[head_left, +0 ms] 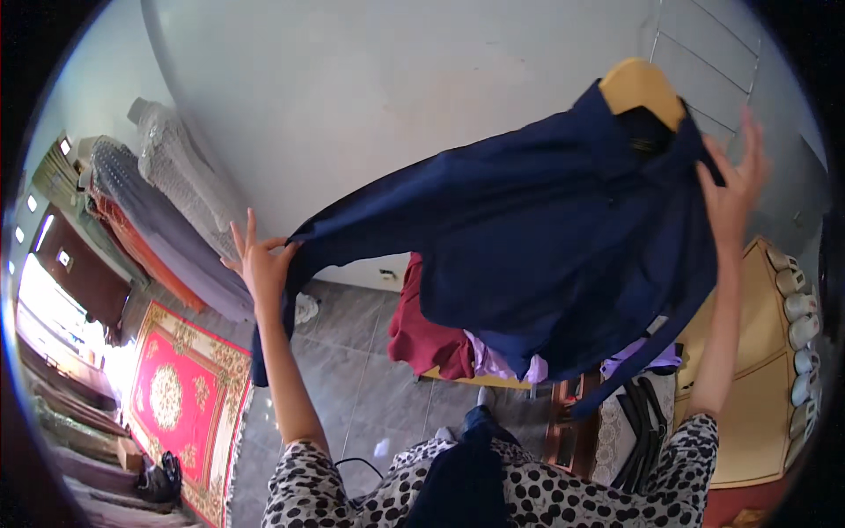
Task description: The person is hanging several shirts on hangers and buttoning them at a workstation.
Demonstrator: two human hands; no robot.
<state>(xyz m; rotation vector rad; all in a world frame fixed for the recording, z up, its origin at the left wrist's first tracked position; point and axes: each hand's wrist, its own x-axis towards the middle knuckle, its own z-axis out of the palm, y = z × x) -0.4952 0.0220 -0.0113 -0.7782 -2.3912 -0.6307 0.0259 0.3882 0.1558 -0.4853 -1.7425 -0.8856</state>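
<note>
The big white wall (396, 97) fills the far side of the view. In front of it hangs a dark blue shirt (537, 238) on a yellow wooden hanger (641, 86). The shirt is held up high and spread wide. Its long way runs from the hanger at the upper right down to the sleeve end at the lower left.

The right hand (735, 189) is up by the collar, just under the hanger. Its fingers are spread and it presses on the right edge of the shirt. I cannot tell if it pinches the cloth. The left hand (258, 264) is lower and far off to the left. It grips the sleeve (290, 290) between thumb and fingers, and the rest of the sleeve hangs down past the arm.

So the hanger is much nearer the right hand, and the sleeve end is at the left hand.

Under the shirt lies a dark red cloth (422, 326) on a low surface (475, 380). A red rug (180, 396) lies on the grey tiled floor (352, 370) at the left. Rolls of fabric (167, 211) lean on the wall there.
</note>
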